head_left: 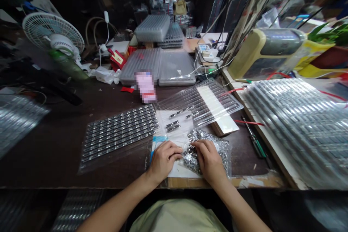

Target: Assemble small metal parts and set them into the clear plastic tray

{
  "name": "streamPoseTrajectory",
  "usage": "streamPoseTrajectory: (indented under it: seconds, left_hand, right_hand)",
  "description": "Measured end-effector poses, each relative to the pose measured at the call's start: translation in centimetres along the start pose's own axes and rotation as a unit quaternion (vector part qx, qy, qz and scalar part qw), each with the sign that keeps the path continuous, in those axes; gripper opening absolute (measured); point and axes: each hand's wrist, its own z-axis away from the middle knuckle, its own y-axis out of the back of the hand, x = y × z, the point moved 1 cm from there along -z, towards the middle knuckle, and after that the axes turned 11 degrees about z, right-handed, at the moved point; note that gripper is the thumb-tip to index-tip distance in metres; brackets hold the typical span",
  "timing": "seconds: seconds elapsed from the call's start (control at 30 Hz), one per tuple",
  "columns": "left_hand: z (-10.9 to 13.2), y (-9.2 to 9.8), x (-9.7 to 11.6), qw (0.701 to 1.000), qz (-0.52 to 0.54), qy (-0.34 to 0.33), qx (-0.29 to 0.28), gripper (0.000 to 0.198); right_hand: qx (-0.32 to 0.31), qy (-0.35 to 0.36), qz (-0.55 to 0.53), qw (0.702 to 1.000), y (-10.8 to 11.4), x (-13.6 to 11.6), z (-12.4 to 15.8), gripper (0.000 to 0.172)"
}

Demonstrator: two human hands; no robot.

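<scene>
Many dark strips [121,130] fill rows at left, apparently done; few lie at the ribbed tray [182,99], most grooves seemingly left; left hand [164,157], fingers narrowed, sits beside the bag of metal parts [191,160], right hand [210,157] over it, grips indeterminable.

likely workshop: screwdriver [257,144], stacked trays [296,127]
</scene>
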Motion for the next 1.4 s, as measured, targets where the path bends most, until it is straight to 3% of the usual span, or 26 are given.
streamPoseTrajectory:
  seconds: [0.07,0.23,0.47,0.67,0.8,1.03,1.2,1.3,1.4]
  left_hand:
    - [-0.7,1.2,-0.2,0.999,-0.020,0.004,0.041,0.010]
    - [-3.2,5.1,-2.1,0.972,-0.188,0.023,0.137,0.005]
    - [-3.0,5.9,-3.4,0.962,-0.239,0.020,0.128,0.009]
    - [-2.1,7.0,-3.6,0.960,-0.255,0.014,0.114,0.013]
    - [-2.9,6.8,-3.1,0.963,-0.249,0.004,0.102,0.014]
    - [-5.5,3.9,-1.4,0.973,-0.229,-0.014,0.025,0.005]
    - [-5.8,3.6,-1.5,0.975,-0.221,-0.003,0.023,0.009]
    - [-5.8,3.9,-1.6,0.981,-0.189,-0.015,0.031,0.009]
    - [-5.5,4.6,-1.7,0.993,-0.085,0.010,0.080,0.009]
  right_hand:
    - [-0.005,-0.006,-0.020,1.000,0.3,-0.4,-0.1,0.024]
    - [-0.015,0.002,-0.046,0.999,-0.3,-1.9,-0.3,0.025]
    - [-0.054,-0.009,0.000,0.999,-2.8,-3.4,-0.5,0.012]
    - [-0.055,0.010,0.037,0.998,-3.0,-3.6,-0.9,0.010]
    - [-0.065,0.015,0.037,0.997,-2.9,-3.7,-0.8,0.009]
    - [-0.078,0.030,0.082,0.993,-2.7,-3.6,-0.7,0.014]
    - [-0.139,0.072,0.174,0.972,0.0,-0.4,-0.7,0.038]
    - [-0.185,0.096,0.209,0.956,1.6,1.3,0.1,0.037]
    - [-0.185,0.111,0.218,0.952,2.5,1.7,1.0,0.038]
